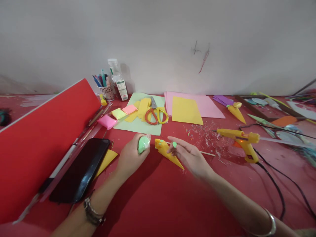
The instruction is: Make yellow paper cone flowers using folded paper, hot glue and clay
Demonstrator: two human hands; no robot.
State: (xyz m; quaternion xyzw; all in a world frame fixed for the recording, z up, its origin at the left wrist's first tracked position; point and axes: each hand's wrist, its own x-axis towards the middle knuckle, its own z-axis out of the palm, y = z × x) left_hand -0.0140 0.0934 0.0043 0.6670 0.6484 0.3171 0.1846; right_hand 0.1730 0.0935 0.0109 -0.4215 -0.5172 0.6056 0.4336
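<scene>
My left hand [132, 155] is closed around a lump of light green clay [143, 144], held just above the red table [158, 200]. My right hand [189, 154] pinches a tiny green clay ball [174, 144] between its fingertips. A yellow paper cone [168, 152] lies on the table between the two hands, touching the right hand's fingers, with small green dots on its wide end. A thin stick [206, 153] extends out to the right of the right hand.
A black phone [81, 169] and a large red sheet [39, 138] lie at left. Scissors [155, 113], clay pieces and coloured papers sit behind the hands. A yellow glue gun [243, 141] with black cord stands at right. A pen cup [106, 87] and bottle stand by the wall.
</scene>
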